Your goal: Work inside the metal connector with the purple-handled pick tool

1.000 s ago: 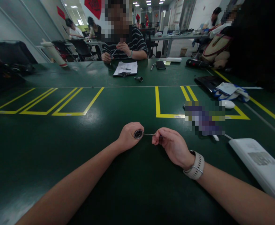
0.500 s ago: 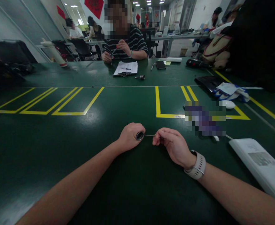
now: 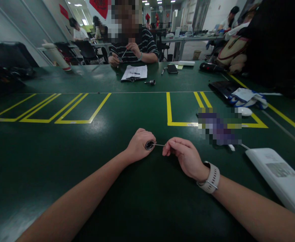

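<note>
View: head.
Left hand: your left hand is closed round the barrel, resting on the bench at mid-width, nearer the near edge than the far one. The barrel's open end faces right.
Right hand: your right hand pinches the rod, whose tip is at the barrel's mouth.
Progress: the rod looks just entered. Its depth is hidden, so the work inside seems unfinished.
Room: there is bare bench to your left and front. A white box lies near your right forearm. A person's hands at the far edge are well apart.
</note>
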`<state>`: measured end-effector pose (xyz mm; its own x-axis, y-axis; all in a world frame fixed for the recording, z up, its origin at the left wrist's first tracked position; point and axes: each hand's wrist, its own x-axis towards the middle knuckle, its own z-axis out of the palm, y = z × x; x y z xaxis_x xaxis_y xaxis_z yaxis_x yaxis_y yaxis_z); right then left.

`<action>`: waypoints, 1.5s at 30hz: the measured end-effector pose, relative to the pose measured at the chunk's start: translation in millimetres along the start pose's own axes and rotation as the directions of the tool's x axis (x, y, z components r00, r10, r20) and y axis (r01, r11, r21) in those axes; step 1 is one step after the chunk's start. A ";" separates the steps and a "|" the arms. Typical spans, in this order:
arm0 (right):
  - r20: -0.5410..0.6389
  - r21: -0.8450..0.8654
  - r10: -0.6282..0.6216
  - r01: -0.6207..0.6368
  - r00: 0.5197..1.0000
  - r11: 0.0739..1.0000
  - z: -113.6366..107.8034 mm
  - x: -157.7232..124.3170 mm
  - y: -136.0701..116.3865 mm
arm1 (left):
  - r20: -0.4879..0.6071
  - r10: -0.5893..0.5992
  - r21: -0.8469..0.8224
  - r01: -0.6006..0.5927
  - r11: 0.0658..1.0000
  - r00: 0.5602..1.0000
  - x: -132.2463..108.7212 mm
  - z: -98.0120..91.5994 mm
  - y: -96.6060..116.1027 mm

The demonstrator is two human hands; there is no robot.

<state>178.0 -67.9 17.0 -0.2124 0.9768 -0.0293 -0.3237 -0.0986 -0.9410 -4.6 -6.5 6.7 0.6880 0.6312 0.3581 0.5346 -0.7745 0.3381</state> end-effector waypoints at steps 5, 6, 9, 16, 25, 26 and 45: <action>0.019 0.130 0.083 -0.085 0.996 0.988 -3.0 4.3 -1.6 | -0.009 -0.023 -0.038 0.022 0.999 1.000 0.7 -0.4 -0.8; 0.019 0.131 0.078 -0.079 0.997 0.988 -3.6 4.2 -1.3 | -0.021 -0.036 -0.046 0.035 0.998 0.999 0.7 -0.4 -1.2; -0.017 0.127 0.023 -0.021 1.000 0.992 -4.1 2.6 0.2 | -0.039 -0.046 -0.060 0.043 0.997 0.998 0.8 0.0 -2.0; -0.040 -0.043 -0.064 0.062 0.997 0.997 1.2 -2.3 2.5 | -0.040 -0.037 -0.016 0.036 0.999 0.998 0.4 0.8 -0.9; 0.044 -0.024 -0.021 0.022 0.999 0.999 -0.5 -1.1 1.6 | -0.057 -0.027 -0.031 0.025 0.999 0.998 0.2 0.6 -0.6; 0.039 0.011 -0.003 0.003 0.999 1.000 -0.4 -0.5 1.0 | -0.058 -0.025 -0.044 0.022 0.999 0.998 0.0 0.7 -0.9; 0.078 0.013 -0.026 0.025 0.997 1.000 -0.4 0.3 3.8 | -0.077 -0.080 -0.184 0.064 0.981 0.994 0.6 -1.0 -0.3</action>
<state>177.0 -68.0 13.3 -0.2752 0.9611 0.0216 -0.3406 -0.0765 -0.9371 -4.7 -5.8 7.6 0.6032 0.6921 0.3964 0.4783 -0.7116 0.5147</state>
